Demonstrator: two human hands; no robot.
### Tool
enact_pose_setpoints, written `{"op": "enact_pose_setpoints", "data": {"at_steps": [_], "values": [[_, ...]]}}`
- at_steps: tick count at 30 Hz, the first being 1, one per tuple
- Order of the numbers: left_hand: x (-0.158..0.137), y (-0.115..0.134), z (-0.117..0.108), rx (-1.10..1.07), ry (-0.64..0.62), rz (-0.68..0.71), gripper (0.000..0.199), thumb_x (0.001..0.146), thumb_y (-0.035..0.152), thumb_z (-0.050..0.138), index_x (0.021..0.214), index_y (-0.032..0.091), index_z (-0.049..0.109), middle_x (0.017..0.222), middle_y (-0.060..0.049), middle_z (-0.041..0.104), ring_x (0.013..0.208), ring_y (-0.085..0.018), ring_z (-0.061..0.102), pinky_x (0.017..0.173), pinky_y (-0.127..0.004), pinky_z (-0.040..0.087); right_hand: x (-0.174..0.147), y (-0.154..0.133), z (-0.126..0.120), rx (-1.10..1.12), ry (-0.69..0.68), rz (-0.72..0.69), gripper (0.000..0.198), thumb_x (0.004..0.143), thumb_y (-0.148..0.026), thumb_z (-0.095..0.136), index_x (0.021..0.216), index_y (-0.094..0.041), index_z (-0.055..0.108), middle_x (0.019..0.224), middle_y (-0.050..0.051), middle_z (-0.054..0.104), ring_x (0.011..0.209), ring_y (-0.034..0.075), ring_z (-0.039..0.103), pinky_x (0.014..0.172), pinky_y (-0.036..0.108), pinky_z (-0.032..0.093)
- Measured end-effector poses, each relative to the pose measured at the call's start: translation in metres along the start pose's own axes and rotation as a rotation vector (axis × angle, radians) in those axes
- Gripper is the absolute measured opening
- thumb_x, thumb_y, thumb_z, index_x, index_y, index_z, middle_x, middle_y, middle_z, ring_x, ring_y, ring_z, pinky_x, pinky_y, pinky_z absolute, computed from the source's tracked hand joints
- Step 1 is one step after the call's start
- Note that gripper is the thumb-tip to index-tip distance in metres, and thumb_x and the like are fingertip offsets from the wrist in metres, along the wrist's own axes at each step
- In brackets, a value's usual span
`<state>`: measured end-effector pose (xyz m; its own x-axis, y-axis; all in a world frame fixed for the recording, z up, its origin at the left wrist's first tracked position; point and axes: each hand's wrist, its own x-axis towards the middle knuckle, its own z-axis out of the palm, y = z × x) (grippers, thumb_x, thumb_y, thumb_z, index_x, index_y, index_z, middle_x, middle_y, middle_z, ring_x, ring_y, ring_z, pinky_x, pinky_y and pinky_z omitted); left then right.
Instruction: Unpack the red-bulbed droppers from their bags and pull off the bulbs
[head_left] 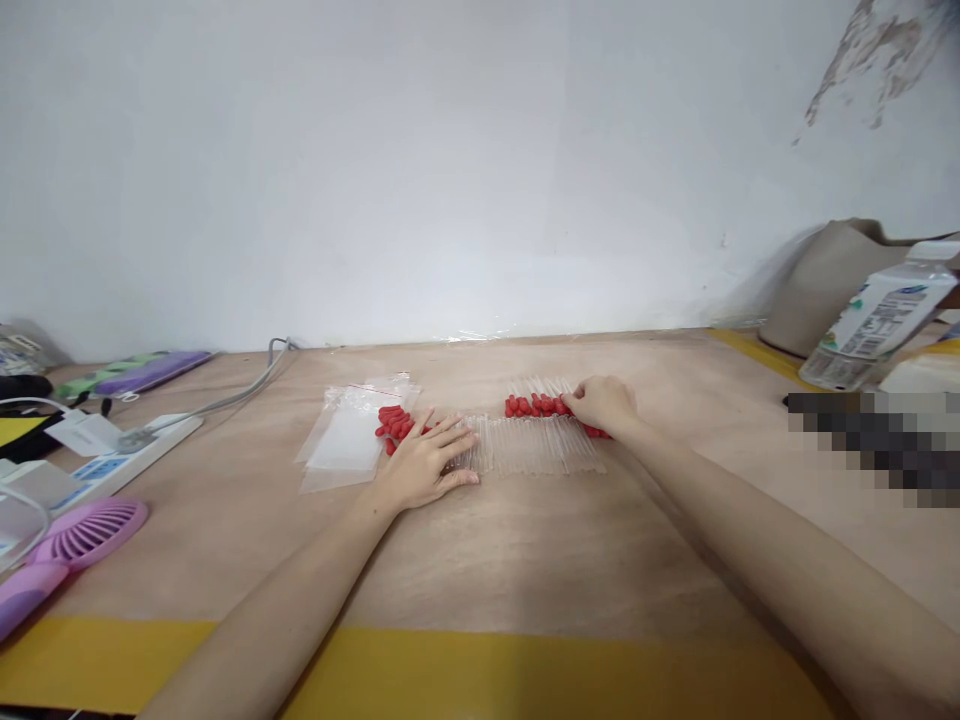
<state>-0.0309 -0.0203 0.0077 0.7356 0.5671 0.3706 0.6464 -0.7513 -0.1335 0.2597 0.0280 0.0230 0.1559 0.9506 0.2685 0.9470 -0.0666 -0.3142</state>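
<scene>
A row of thin clear droppers [536,447] lies side by side on the table, with red rubber bulbs [531,405] in a line along part of its far edge. More clear tubes [536,385] show just beyond those bulbs. My left hand [429,462] rests flat, fingers spread, over the left end of the row. Another cluster of red bulbs [394,425] sticks out behind it, partly covered. At the right end, my right hand [604,403] has thumb and fingers pinched on a red dropper bulb; the fingers hide most of it.
Clear zip bags [349,430] lie left of the red bulbs. Farther left are a power strip [142,455] with a grey cable and a pink hand fan [94,530]. A plastic bottle [877,315] and a beige container [814,285] stand at the right, near the wall.
</scene>
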Motion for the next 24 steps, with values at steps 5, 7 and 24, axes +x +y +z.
{"op": "enact_pose_setpoints", "data": {"at_steps": [5,7,24], "values": [[0.0,0.003,0.002,0.029,0.093,-0.064,0.042,0.087,0.041,0.042,0.124,0.022,0.046,0.126,-0.008,0.049,0.123,-0.024,0.037,0.104,-0.051,0.022,-0.007,-0.003,-0.011,0.083,0.018,0.027,0.029,0.074,-0.04,0.048,0.066,-0.021,0.068,0.064,0.007,0.065,0.068,0.021,0.058,0.061,0.031,0.038],[0.001,0.006,0.004,0.032,0.147,-0.091,0.041,0.087,0.037,0.041,0.125,0.021,0.045,0.129,-0.009,0.047,0.124,-0.025,0.035,0.103,-0.05,0.024,-0.019,-0.001,-0.014,0.137,0.079,-0.054,0.028,0.076,-0.041,0.048,0.069,-0.021,0.067,0.069,0.006,0.066,0.074,0.021,0.058,0.063,0.03,0.038],[0.023,0.047,0.022,0.004,0.4,0.155,0.016,0.086,0.02,0.048,0.09,0.012,0.062,0.106,-0.009,0.063,0.106,-0.019,0.055,0.094,-0.035,0.046,-0.092,0.009,0.013,0.295,0.391,-0.853,0.011,0.083,-0.022,0.049,0.08,-0.018,0.059,0.078,0.002,0.065,0.074,0.015,0.051,0.071,0.032,0.03]]}}
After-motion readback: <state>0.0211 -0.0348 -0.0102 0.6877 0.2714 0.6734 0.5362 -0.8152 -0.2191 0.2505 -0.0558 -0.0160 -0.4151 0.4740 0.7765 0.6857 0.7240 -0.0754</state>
